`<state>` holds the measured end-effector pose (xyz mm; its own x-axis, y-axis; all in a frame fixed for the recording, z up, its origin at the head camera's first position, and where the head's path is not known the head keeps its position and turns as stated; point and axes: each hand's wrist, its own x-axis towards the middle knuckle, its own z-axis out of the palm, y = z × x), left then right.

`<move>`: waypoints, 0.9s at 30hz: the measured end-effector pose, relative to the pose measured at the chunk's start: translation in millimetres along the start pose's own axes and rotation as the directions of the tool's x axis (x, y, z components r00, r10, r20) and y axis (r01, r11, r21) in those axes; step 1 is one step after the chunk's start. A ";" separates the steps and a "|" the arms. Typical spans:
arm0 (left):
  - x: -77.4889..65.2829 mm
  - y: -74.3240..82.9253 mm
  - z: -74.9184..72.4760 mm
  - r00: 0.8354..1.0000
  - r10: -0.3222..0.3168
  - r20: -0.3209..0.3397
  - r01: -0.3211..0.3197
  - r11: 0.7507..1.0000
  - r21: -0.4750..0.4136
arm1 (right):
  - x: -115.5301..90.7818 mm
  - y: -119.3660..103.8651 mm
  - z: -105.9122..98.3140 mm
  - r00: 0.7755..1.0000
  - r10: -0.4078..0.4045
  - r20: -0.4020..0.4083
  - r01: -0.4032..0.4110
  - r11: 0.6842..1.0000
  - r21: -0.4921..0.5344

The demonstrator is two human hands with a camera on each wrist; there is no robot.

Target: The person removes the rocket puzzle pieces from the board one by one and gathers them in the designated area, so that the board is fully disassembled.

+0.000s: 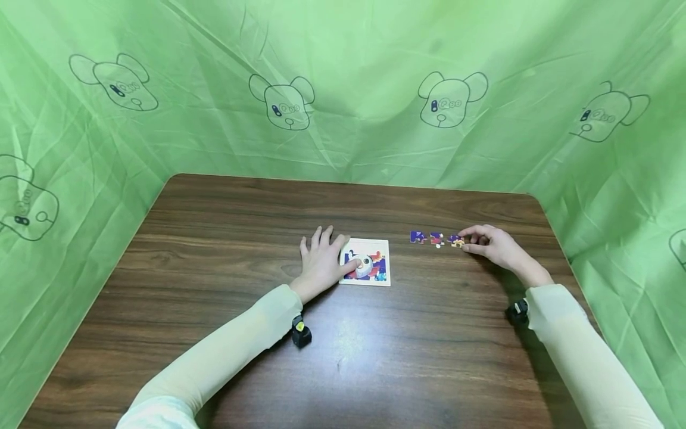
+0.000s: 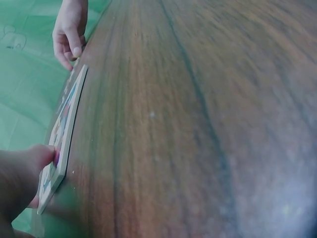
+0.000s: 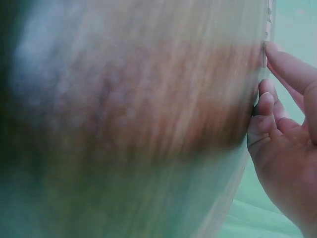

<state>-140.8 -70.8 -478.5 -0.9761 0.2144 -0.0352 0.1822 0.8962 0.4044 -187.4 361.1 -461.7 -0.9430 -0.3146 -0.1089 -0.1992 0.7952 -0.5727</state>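
At the left edge of the puzzle board, left hand, fingers spread, thumb on its face. Board lies flat, near-square, edges left-right. Rightward of board: left piece, middle piece, right piece; row's long axis left-right. Right hand, pointing boardward, pinches right piece.

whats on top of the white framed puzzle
The thumb of the left hand lies on the puzzle; a colourful picture shows around it. What the thumb covers is hidden.
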 end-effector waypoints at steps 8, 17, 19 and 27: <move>0.3 1.0 1.5 1.000 -0.007 -0.002 0.007 1.000 -0.026 | 0.0 2.2 0.3 1.000 -0.004 0.010 0.004 1.000 0.003; 2.1 7.9 3.3 1.000 -0.023 -0.018 0.021 0.997 -0.072 | 3.0 4.8 -1.0 1.000 -0.029 -0.009 0.029 1.000 0.005; 3.3 7.9 3.4 1.000 -0.024 -0.007 0.023 0.996 -0.083 | 3.1 5.6 -0.9 1.000 -0.019 -0.007 0.019 1.000 0.007; 2.5 -4.3 -3.7 0.989 0.099 0.112 -0.087 0.991 -0.102 | 3.5 6.5 -2.3 1.000 0.023 0.018 -0.023 0.999 0.024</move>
<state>-144.4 -75.6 -476.9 -0.9340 0.3438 -0.0972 0.2537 0.8298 0.4970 -192.6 366.3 -463.9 -0.9424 -0.3057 -0.1361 -0.1710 0.7895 -0.5895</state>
